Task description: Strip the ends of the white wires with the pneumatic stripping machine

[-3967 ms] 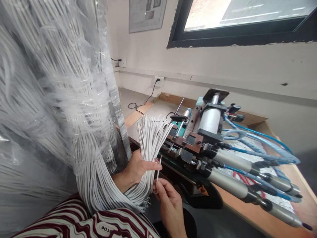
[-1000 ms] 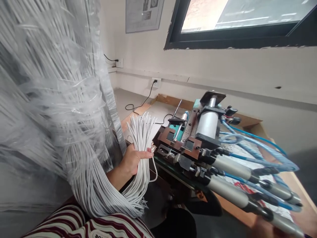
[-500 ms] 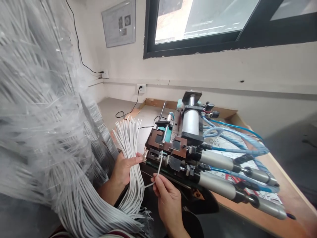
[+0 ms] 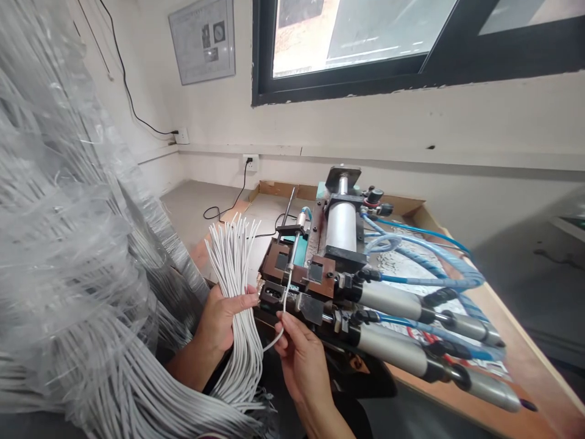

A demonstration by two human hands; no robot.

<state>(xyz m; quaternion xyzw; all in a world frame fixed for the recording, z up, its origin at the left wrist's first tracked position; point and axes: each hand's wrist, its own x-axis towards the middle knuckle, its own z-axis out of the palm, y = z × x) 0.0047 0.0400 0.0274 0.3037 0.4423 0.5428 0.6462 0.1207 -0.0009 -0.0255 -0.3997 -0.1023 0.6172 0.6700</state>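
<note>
My left hand [image 4: 223,317] is wrapped round a thick bundle of white cables [image 4: 235,262], whose cut ends fan out above my thumb. Between the thumb and fingers of my right hand [image 4: 299,347] is a single white cable [image 4: 286,299]. Its upper end reaches up between the jaws of a pneumatic wire-stripping machine [image 4: 283,268]. The lower part of that cable curves back towards the bundle. The tip of my left thumb is close to the machine's left edge.
Large plastic-wrapped bundles of cables [image 4: 82,244] fill the left side. Silver air cylinders [image 4: 393,350] and blue hoses [image 4: 429,250] extend right from the machine. A wooden border [image 4: 516,317] edges the bench. Behind are a wall socket [image 4: 250,162] and a window [image 4: 356,36].
My right hand has moved up slightly, and the single cable now reaches farther up into the machine's jaws. My left hand keeps its hold on the bundle. The whole view has shifted a little.
</note>
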